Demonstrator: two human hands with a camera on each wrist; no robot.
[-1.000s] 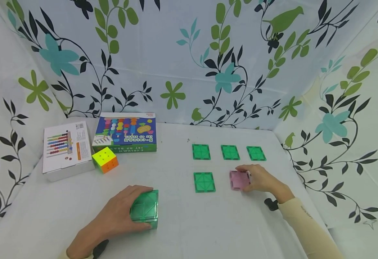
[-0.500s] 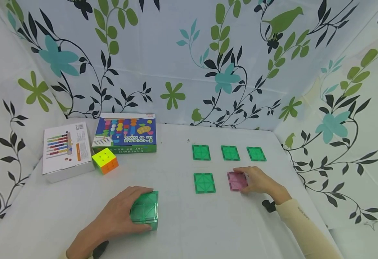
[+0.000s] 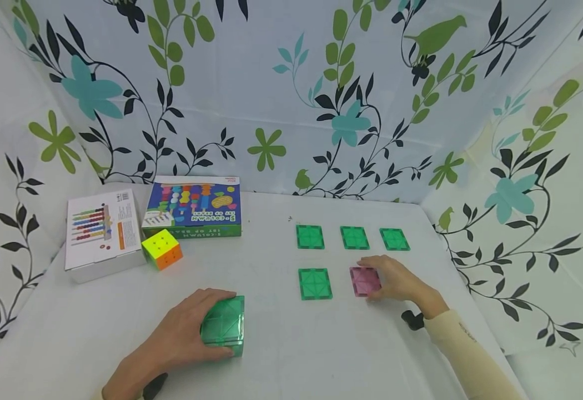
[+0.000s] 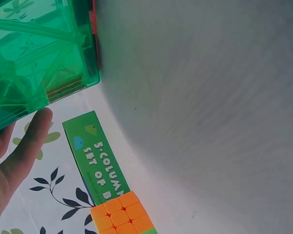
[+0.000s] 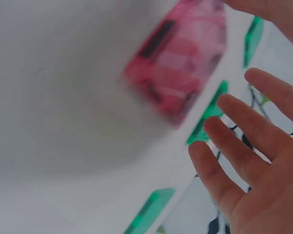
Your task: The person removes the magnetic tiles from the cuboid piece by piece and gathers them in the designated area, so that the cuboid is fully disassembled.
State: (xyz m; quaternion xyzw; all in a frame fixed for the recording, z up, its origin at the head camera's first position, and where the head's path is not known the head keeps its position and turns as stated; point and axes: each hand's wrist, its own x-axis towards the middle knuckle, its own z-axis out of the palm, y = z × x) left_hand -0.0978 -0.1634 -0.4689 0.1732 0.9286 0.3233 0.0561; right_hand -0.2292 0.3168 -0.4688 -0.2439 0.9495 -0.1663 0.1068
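While the left hand (image 3: 184,326) curls round a green stack (image 3: 225,321), thumb on the near edge and fingers on the far one, the right hand (image 3: 397,279) has a pink tile (image 3: 365,281) between its thumb and fingers. Its wrist view is blurred there, so how firmly it pinches, or whether the tile quite touches the white-covered desk (image 3: 271,350), is hard to tell; that view shows its other fingers (image 5: 256,119) spread apart. One green tile (image 3: 315,284) lies just to the left of the right hand and the pink tile, and three more green tiles (image 3: 355,238) form a row beyond that hand. A strip of red shows along one side of the stack in the left hand. Beyond the left hand, a puzzle cube (image 3: 161,249), yellow on top with orange sides, sits by a white box (image 3: 104,236) and a blue and green box (image 3: 191,204). Past both hands, behind the desk, hangs a white cloth (image 3: 251,72) printed with leaves, flowers and birds.
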